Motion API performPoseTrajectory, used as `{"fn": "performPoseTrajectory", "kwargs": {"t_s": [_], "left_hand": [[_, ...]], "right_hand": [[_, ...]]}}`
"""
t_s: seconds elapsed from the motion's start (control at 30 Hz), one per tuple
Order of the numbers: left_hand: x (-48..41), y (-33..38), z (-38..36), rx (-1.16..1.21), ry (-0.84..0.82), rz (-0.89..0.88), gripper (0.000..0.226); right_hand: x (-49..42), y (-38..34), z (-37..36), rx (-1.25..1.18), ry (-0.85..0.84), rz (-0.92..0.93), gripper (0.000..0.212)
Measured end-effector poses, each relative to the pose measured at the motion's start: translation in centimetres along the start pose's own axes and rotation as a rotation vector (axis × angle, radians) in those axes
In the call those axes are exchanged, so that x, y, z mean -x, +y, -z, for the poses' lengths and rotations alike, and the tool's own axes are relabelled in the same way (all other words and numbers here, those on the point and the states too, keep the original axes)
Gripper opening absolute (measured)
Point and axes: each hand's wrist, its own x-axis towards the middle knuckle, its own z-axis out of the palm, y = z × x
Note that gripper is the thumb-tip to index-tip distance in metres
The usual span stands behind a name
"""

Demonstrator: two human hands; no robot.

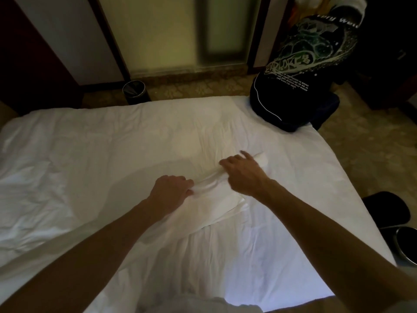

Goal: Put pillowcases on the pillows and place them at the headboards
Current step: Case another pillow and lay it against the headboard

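Observation:
A folded white pillowcase (222,203) lies on the white bed (90,168) near its middle. My left hand (171,188) grips the pillowcase's near-left folded edge with curled fingers. My right hand (243,175) holds the bunched upper edge of the same pillowcase a little further right, with one finger stretched forward. Both forearms reach in from the bottom of the view. I see no pillow.
A person in a dark printed shirt (304,71) sits on the bed's far right corner. A dark waste bin (135,91) stands on the floor beyond the bed. A black stool (388,208) and a metal bin (406,245) stand to the right.

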Motion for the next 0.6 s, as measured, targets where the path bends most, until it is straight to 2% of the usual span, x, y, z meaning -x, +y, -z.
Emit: {"fn": "performPoseTrajectory", "kwargs": {"t_s": [0.1, 0.23, 0.37, 0.5, 0.53, 0.6], "left_hand": [[0.6, -0.3, 0.6, 0.004, -0.064, 0.055, 0.029], [2.9, -2.1, 1.4, 0.035, -0.319, 0.137, 0.049], [7.2, -6.3, 1.1, 0.121, -0.484, 0.241, 0.06], [12.4, -10.3, 1.9, 0.15, -0.564, 0.276, 0.092], [13.6, -11.1, 2.4, 0.152, -0.575, 0.292, 0.096], [15.8, -12.2, 3.1, 0.136, -0.584, 0.337, 0.088]], "right_hand": [[-2.0, -4.3, -0.8, -0.063, -0.075, 0.181, 0.042], [-3.8, -5.4, -2.2, -0.04, -0.193, 0.181, 0.035], [-4.9, -5.0, -1.7, -0.053, -0.258, 0.206, 0.035], [-6.4, -6.4, 0.0, -0.086, -0.298, 0.301, 0.041], [-6.9, -7.1, 0.1, -0.079, -0.317, 0.326, 0.042], [-7.8, -8.5, 0.1, -0.053, -0.368, 0.356, 0.045]]}}
